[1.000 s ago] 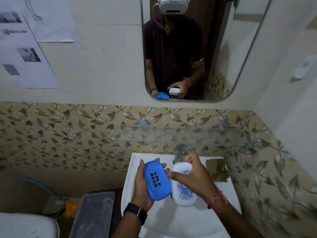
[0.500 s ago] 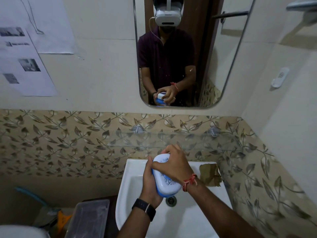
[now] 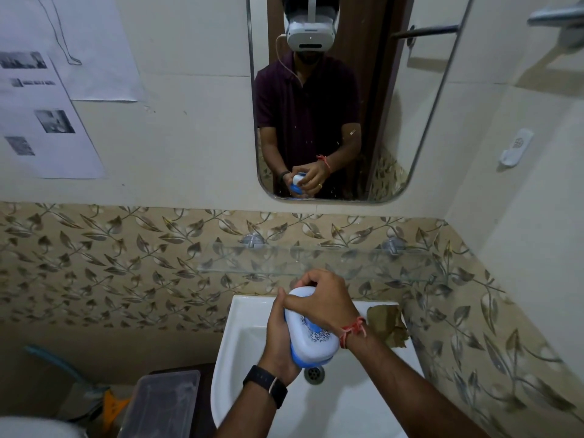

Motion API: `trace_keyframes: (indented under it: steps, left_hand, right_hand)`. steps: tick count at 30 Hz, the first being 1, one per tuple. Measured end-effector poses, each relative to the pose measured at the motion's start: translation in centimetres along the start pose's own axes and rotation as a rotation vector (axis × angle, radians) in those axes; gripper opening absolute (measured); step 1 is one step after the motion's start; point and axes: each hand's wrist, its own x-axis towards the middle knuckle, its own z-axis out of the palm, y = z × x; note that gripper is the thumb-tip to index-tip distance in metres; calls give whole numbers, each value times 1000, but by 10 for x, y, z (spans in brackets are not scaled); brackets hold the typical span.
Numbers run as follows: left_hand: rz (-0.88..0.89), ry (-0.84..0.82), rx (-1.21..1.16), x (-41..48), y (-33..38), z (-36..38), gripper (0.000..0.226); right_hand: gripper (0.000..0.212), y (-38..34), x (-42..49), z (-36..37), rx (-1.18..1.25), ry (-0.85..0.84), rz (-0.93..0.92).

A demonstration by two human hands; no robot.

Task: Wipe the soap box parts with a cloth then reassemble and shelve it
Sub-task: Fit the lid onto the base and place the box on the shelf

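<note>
The soap box [image 3: 311, 339] is a white lid with a blue pattern sitting on a blue base, whose rim shows at the bottom edge. I hold it over the white sink [image 3: 240, 339]. My left hand [image 3: 279, 336] grips the box from the left side and underneath. My right hand [image 3: 319, 300] curls over the lid's top end from the right. A brownish cloth [image 3: 387, 324] lies on the sink's right rim. A glass shelf [image 3: 316, 260] is fixed to the wall just above the sink.
A mirror [image 3: 388, 121] above reflects a person and the hands. The drain [image 3: 314, 373] shows under the box. A clear plastic container [image 3: 158, 406] stands left of the sink, beside an orange and teal tool [image 3: 107, 403]. Papers [image 3: 47, 128] hang on the left wall.
The blue base and the white lid were apart, one in each hand. They have come together, with my right hand now over the lid. The view has tilted upward.
</note>
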Motion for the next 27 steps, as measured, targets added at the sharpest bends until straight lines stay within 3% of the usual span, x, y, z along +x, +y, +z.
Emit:
trace_keyframes:
  steps: [8, 16, 22, 27]
  left_hand:
    - [9, -5, -3, -9, 6, 16, 61]
    - [-21, 46, 87, -11, -1, 16, 52]
    - [-61, 144, 124, -13, 7, 22, 66]
    - [-97, 210, 215, -8, -2, 39, 40]
  right_hand:
    - [33, 1, 2, -2, 23, 32, -1]
    - [41, 4, -1, -4, 50, -56, 19]
    - [19, 7, -10, -4, -129, 25, -169]
    - [27, 12, -14, -5, -148, -77, -126]
